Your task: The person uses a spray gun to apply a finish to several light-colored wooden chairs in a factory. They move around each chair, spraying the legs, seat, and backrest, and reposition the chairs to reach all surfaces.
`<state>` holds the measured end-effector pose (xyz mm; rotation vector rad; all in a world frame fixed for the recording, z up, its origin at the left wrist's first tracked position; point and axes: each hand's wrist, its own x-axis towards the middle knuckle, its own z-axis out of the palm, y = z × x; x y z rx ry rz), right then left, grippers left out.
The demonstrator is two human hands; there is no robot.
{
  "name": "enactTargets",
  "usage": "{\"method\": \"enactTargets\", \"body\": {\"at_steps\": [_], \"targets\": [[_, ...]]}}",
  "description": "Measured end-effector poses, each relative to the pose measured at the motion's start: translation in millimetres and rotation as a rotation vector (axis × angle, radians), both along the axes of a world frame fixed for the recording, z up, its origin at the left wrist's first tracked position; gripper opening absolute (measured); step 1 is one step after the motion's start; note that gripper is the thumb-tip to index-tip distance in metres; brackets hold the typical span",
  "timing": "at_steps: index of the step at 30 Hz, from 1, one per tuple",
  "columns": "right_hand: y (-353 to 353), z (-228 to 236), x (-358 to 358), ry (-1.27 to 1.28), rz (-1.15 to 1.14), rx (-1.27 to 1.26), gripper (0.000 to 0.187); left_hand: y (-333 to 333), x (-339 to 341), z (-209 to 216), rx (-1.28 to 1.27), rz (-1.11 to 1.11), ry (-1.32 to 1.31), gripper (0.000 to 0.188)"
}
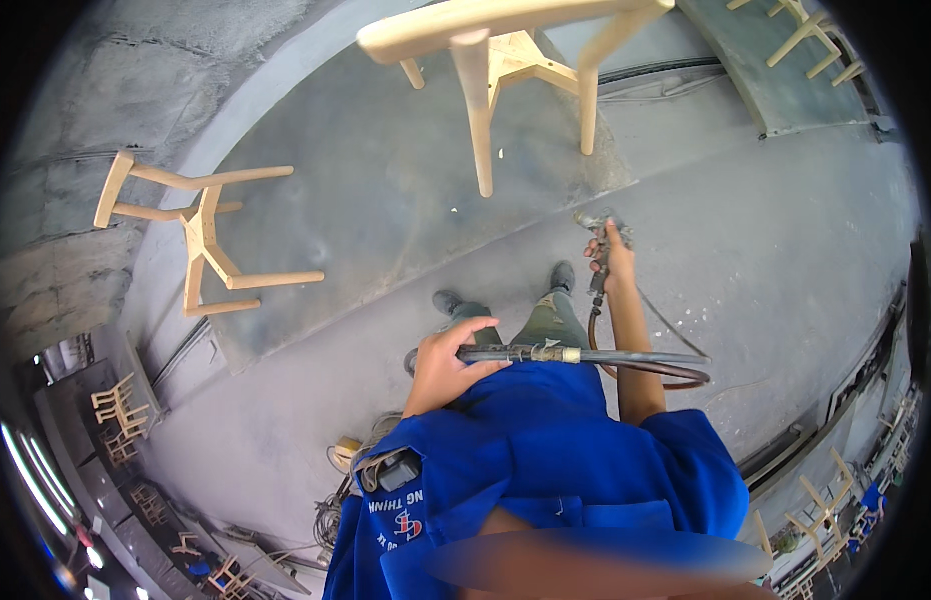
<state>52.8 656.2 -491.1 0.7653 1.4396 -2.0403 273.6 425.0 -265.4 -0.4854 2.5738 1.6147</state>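
In my right hand (pixel 616 262), out ahead of my body, is a spray gun (pixel 592 220), the fingers wrapped round its grip. A brown hose (pixel 692 381) runs down from the gun and loops back toward my waist. My left hand (pixel 448 368) is in front of my stomach, closed round a black hose (pixel 626 357) with worn tape at a joint. Ahead, a pale wooden chair frame (pixel 476 115) stands above the grey floor panel. A second wooden chair frame (pixel 198 235) lies tipped over to the left, apart from both hands.
A grey raised panel (pixel 356 210) edges the floor before my feet. More wooden frames (pixel 806 45) are at the far right, with others (pixel 116 405) at the lower left. Coiled cables (pixel 328 520) lie beside my left side. A wall (pixel 146 90) curves round the far left.
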Motion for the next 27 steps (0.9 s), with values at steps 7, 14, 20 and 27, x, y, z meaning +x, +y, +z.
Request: {"method": "enactTargets", "body": {"at_steps": [7, 14, 20, 27], "targets": [[-28, 150, 70, 0.469, -0.255, -0.6, 0.045, -91, 33, -2, 0.052, -0.28, 0.046, 0.066], [-116, 158, 112, 0.51, -0.149, 0.181, 0.038, -172, 83, -17, 0.102, -0.243, 0.096, 0.07], [-211, 47, 136, 0.516, 0.496, 0.737, 0.036, -233, 141, -28, 0.406, 0.165, 0.039, 0.079], [-290, 15, 119, 0.811, 1.056, 1.201, 0.037, -260, 215, -49, 0.362, 0.486, 0.014, 0.082]]}}
